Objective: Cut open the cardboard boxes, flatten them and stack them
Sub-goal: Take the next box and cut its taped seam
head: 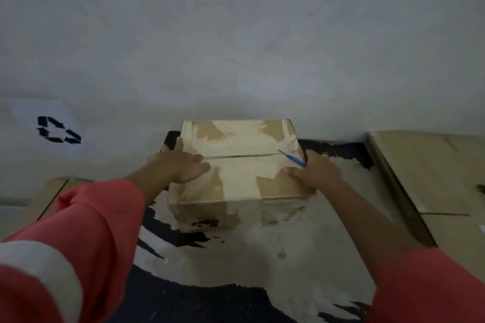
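Box [236,165] at middle of desk [262,257], back edge near wall [262,34], top flaps meeting at a dark seam. Left hand [181,165] flat on box's left top edge, fingers spread, gripping nothing. Right hand [315,173] at box's right top edge, pinching blue cutter [292,158], tip near seam. Right cardboard [433,173] just beside; left cardboard [49,196] behind sleeve. Recycling sign [59,133] on wall.
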